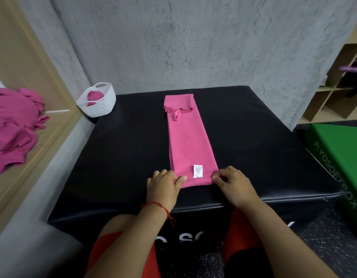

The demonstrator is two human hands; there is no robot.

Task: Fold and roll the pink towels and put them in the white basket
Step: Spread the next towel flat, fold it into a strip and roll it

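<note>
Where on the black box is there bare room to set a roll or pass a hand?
The black box is bare left of the pink towel, up to the white basket at the far-left corner. It is also bare on the towel's right, up to the edge by the green box. It is crowded at the near edge, where the left hand and right hand pinch the towel's corners.

Bare forearms, a red string bracelet, red shorts.
The thin red string bracelet circles the wrist just behind the left hand, its loose knotted ends dangling on the side facing the right hand. Both forearms are bare back from the grip. The red shorts cover both thighs, well behind the hands.
</note>
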